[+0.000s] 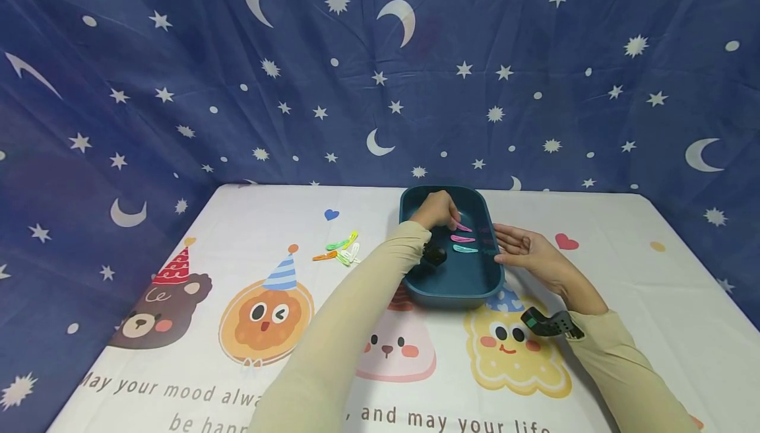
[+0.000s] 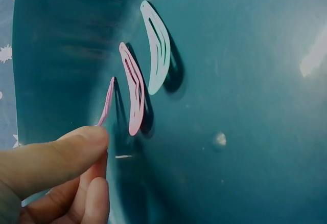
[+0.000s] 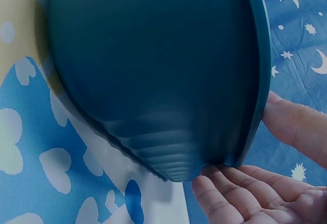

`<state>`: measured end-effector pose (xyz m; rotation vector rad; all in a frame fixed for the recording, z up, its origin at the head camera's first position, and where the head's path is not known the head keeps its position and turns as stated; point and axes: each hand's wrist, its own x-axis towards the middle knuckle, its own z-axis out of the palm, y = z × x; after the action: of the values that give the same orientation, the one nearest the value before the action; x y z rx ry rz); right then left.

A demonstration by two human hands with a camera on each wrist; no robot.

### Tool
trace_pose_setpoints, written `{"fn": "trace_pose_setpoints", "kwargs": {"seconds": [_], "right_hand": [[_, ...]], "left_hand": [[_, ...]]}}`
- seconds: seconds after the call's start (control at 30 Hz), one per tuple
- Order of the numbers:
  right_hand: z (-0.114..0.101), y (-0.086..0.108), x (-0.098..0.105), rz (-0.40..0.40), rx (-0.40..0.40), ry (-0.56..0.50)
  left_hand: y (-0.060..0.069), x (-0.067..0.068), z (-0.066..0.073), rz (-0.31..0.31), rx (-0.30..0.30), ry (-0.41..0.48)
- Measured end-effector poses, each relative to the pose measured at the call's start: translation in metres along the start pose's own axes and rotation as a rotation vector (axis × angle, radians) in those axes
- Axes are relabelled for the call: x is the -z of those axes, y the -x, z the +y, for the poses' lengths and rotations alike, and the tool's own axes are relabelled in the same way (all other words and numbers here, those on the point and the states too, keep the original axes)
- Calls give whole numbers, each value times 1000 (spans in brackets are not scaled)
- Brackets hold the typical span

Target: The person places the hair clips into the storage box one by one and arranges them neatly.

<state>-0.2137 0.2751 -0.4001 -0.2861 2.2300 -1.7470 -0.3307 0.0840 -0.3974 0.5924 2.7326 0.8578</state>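
Note:
My left hand reaches inside the dark teal box and pinches a pink snap hair clip between thumb and fingers. The clip's tip is close to the box floor; whether it touches cannot be told. Beside it on the floor lie a second pink hair clip and a pale aqua hair clip, in a row. My right hand is at the box's right side. In the right wrist view its thumb meets the rim, and the nearly straight fingers touch the outer wall.
Left of the box lies a loose group of green, yellow, orange and white hair clips. A white tablecloth with cartoon prints covers the table. Behind it hangs a blue curtain with moons and stars.

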Motion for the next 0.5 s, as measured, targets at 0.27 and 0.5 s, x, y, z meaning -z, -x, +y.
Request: {"fn": "trace_pose_setpoints", "kwargs": {"seconds": [0.27, 0.5], "right_hand": [[-2, 1, 0, 2, -2, 2], [-1, 1, 0, -6, 8, -6]], "left_hand": [[2, -1, 1, -15, 55, -12], [2, -1, 1, -23, 72, -24]]}}
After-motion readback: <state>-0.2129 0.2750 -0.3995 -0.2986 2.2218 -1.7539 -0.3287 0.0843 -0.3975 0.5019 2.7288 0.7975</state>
